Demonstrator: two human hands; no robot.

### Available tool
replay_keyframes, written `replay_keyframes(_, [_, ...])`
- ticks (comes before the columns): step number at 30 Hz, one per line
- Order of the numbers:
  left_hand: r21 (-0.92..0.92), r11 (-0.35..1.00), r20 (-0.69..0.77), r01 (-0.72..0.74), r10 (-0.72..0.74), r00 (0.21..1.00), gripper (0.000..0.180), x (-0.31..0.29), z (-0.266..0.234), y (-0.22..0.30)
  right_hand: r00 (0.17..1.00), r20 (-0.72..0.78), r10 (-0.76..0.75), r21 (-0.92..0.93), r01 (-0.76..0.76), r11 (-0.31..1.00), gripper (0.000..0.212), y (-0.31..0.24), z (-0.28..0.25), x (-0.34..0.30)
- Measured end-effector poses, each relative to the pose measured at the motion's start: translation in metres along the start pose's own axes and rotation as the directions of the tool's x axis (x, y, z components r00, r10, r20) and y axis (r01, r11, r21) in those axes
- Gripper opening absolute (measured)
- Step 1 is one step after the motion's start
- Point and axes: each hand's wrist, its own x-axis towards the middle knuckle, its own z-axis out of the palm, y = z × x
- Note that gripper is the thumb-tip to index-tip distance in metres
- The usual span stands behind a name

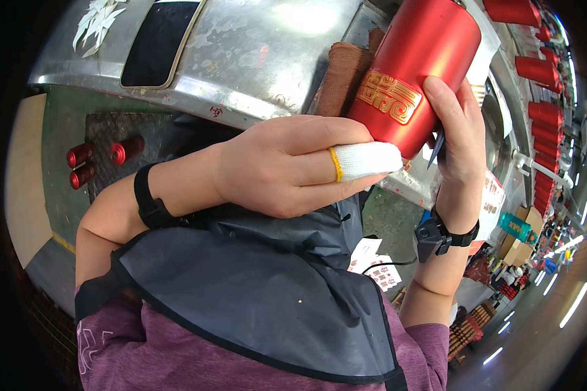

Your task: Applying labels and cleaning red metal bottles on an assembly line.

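My right hand [460, 137] grips a red metal cup [414, 65] with a gold patterned label [388, 96], holding it tilted above my chest. A thin dark pointed tool [435, 148] sticks out between that hand's fingers. My left hand [280, 166] reaches across from the left. Its thumb and its index finger, which wears a white fabric cot [368, 159] with a yellow rim, rest against the cup's lower side just under the label. Both wrists wear black bands.
A scuffed metal workbench [254, 58] lies behind the cup, with a brown cloth [339, 75] on it. More red cups [541, 72] line the right rim. Three red cylinders [98, 159] lie at left. Label sheets [378, 270] and a green bottle [515, 227] sit lower right.
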Motion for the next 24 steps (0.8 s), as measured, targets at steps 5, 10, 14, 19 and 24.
replay_keyframes(5, [0.038,0.999,0.152,0.024,-0.03,0.988,0.031,0.001,-0.022,0.0,0.996,0.092,0.018,0.003,-0.018,1.0,0.055,0.013,-0.019,0.002])
replay_keyframes(10, [0.049,0.998,0.189,0.046,-0.055,0.981,0.031,0.002,-0.025,0.003,0.981,0.179,0.071,0.306,-0.124,0.944,0.045,0.034,-0.045,0.029])
replay_keyframes(14, [0.025,0.999,0.204,0.023,-0.028,0.979,0.03,0.013,-0.026,0.002,0.967,0.249,0.061,0.241,-0.123,0.963,0.039,0.017,-0.042,0.042])
replay_keyframes(19, [0.072,0.994,0.232,-0.086,0.068,0.97,0.03,0.02,-0.023,-0.003,0.986,0.103,-0.131,-0.302,0.157,0.941,0.055,-0.008,-0.025,0.035])
replay_keyframes(24, [0.048,0.998,0.316,0.037,-0.051,0.947,0.03,0.021,-0.032,0.005,0.969,0.232,0.084,-0.097,-0.063,0.993,0.056,-0.018,-0.046,0.033])
